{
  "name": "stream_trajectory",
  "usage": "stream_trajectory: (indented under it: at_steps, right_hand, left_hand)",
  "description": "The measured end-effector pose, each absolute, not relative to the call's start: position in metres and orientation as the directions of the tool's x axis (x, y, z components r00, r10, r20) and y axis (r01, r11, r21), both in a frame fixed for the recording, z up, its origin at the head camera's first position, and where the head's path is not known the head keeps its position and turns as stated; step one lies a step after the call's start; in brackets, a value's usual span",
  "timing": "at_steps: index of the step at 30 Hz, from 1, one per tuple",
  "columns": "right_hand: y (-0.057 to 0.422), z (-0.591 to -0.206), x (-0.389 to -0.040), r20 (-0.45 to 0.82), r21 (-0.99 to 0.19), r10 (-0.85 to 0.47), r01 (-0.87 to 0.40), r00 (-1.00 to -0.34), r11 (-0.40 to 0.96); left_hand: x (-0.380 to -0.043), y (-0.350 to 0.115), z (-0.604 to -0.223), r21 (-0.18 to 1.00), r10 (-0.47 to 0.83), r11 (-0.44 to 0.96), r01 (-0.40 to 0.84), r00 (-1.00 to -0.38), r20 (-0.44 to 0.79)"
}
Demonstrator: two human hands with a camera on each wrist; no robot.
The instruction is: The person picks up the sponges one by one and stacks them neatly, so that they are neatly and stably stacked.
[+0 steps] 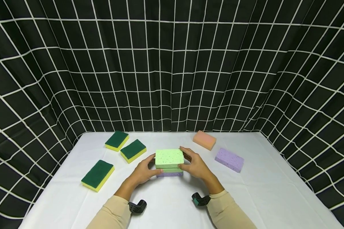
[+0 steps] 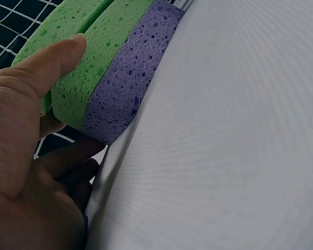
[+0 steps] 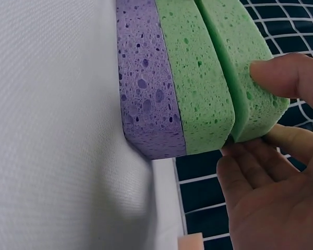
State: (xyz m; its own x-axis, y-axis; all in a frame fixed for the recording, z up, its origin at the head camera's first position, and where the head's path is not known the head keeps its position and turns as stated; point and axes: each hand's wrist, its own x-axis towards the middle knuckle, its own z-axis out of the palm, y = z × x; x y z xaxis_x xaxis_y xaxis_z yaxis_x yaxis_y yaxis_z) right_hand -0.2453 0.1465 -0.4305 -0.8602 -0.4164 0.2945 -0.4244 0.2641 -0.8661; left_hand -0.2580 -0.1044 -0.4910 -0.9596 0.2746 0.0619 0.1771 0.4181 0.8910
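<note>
Three sponges are stacked in the middle of the table. At the bottom lies a purple sponge [image 2: 138, 62], with a green sponge [image 2: 109, 52] on it and a lighter-looking green sponge [image 1: 169, 157] on top. A thin dark gap shows between the two green ones in the right wrist view. My left hand [image 1: 143, 171] holds the middle green sponge at its left end, thumb on the front face and fingers behind. At the right end, my right hand [image 1: 197, 164] pinches the top green sponge, thumb in front and fingertips at the back.
Left of the stack lie three green-and-yellow scouring sponges [image 1: 97, 173], [image 1: 133, 149], [image 1: 117, 139]. To the right are an orange sponge [image 1: 204, 140] and another purple sponge [image 1: 229, 159]. A black gridded curtain [image 1: 172, 79] surrounds the white table [image 1: 172, 206].
</note>
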Motion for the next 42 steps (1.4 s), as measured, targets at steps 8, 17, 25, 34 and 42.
stream_trajectory:
  at_steps: [8, 17, 25, 34, 42]
  right_hand:
    - [0.152, -0.455, -0.262, 0.293, -0.85, -0.417, -0.434, -0.861, 0.299]
    - [0.152, -0.453, -0.261, 0.276, -0.838, -0.425, -0.432, -0.862, 0.332]
    - [0.148, -0.426, -0.242, 0.258, -0.844, -0.452, -0.427, -0.854, 0.326]
    - [0.148, -0.431, -0.242, 0.247, -0.845, -0.427, -0.409, -0.87, 0.344]
    - [0.147, -0.426, -0.239, 0.235, -0.844, -0.44, -0.407, -0.866, 0.349]
  left_hand:
    - [-0.26, -0.105, -0.492, 0.889, 0.278, 0.417, 0.186, -0.958, 0.07]
    - [-0.261, -0.105, -0.49, 0.891, 0.276, 0.408, 0.199, -0.957, 0.088]
    - [-0.261, -0.105, -0.492, 0.912, 0.287, 0.355, 0.206, -0.952, 0.103]
    - [-0.259, -0.105, -0.491, 0.9, 0.284, 0.386, 0.2, -0.955, 0.09]
    - [-0.258, -0.105, -0.491, 0.904, 0.29, 0.379, 0.198, -0.953, 0.087]
